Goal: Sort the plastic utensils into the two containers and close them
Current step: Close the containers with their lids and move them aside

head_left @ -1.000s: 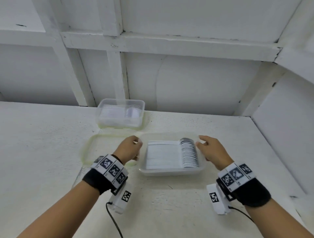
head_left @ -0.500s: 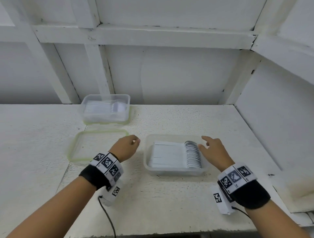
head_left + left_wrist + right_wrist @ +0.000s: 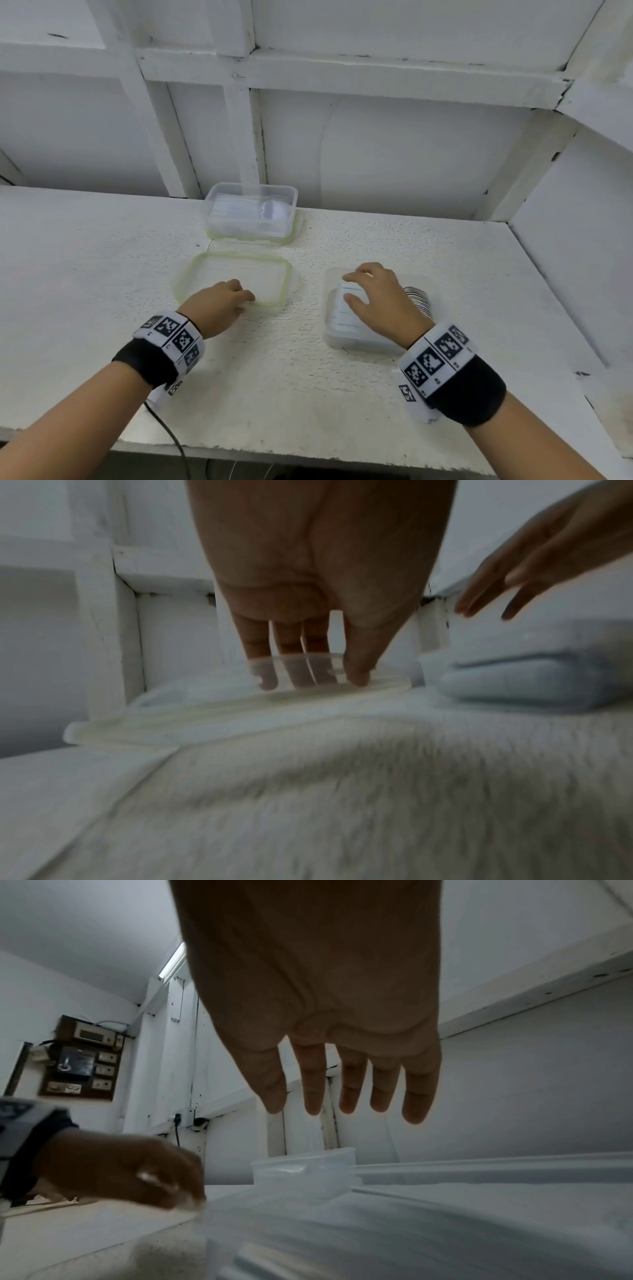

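Observation:
A clear lid [image 3: 260,274] with a green rim lies flat on the white table, left of the near container [image 3: 330,329]. My left hand [image 3: 239,301] grips the lid's near edge; in the left wrist view the fingers [image 3: 267,674] show through the lid [image 3: 205,715], with the thumb in front of it. The near container holds white-handled utensils [image 3: 346,315] stacked side by side, their heads [image 3: 419,301] at its right end. My right hand [image 3: 352,287] hovers over them, fingers straight and spread, holding nothing. A far container [image 3: 251,212] holds clear utensils.
The far container stands on a second green-rimmed lid [image 3: 291,236] close to the white back wall [image 3: 376,154]. A side wall [image 3: 582,240] bounds the table on the right. The table's front edge [image 3: 308,452] runs near my wrists, and a black cable [image 3: 171,435] hangs over it.
My left hand moved left, away from the near container, and took hold of the lid's near edge. My right hand shifted from the container's right end to above the utensils.

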`<state>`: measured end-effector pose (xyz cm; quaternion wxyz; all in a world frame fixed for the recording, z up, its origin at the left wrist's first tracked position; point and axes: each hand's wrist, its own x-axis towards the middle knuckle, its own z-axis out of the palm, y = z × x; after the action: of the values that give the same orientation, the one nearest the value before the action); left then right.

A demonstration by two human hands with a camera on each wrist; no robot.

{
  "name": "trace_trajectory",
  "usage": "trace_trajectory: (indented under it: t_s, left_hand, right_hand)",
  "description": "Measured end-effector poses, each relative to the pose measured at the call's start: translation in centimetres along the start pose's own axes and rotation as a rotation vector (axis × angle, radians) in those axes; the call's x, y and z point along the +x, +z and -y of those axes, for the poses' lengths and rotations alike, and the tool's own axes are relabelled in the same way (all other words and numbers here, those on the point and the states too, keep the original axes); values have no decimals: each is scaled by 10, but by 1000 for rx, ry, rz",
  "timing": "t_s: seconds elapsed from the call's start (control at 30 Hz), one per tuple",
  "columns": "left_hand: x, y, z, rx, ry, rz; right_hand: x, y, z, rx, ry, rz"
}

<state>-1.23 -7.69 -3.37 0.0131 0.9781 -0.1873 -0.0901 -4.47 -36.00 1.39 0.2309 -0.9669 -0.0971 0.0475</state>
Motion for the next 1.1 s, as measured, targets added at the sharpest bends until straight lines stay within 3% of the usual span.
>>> trace_trajectory:
  t_s: [0.17, 0.3, 0.4, 0.53, 0.6, 0.67, 0.73, 0.83, 0.93, 1.1]
  left_hand:
    - [-12, -46, 2, 45, 218, -357]
    - [-14, -86, -10, -103, 221, -404]
    - [-15, -101, -18, -265, 266, -413]
    - [-6, -105, -23, -424, 185, -588]
    - [2, -101, -29, -494, 95, -645]
    - [7, -94, -39, -624, -40, -552]
    - [10, -84, -52, -748, -140, -376]
    - [16, -67, -70, -981, -153, -164]
    - [25, -49, -87, -1296, -265, -56]
    - [40, -30, -106, -1240, -357, -48]
  right_hand:
    - [22, 10, 19, 12, -87, 76]
    - [36, 14, 34, 133, -121, 126]
    - [32, 6, 39, 423, -86, -1]
    - [13, -16, 33, 701, -141, -132]
    - [2, -28, 22, 828, -88, -147]
    - [-9, -38, 6, 945, -17, -166]
    - [-21, -43, -14, 1020, 59, -217]
    - [-29, -41, -47, 1067, 217, -332]
    - [-28, -31, -80, 916, 393, -416]
    - [-21, -14, -108, 634, 549, -450]
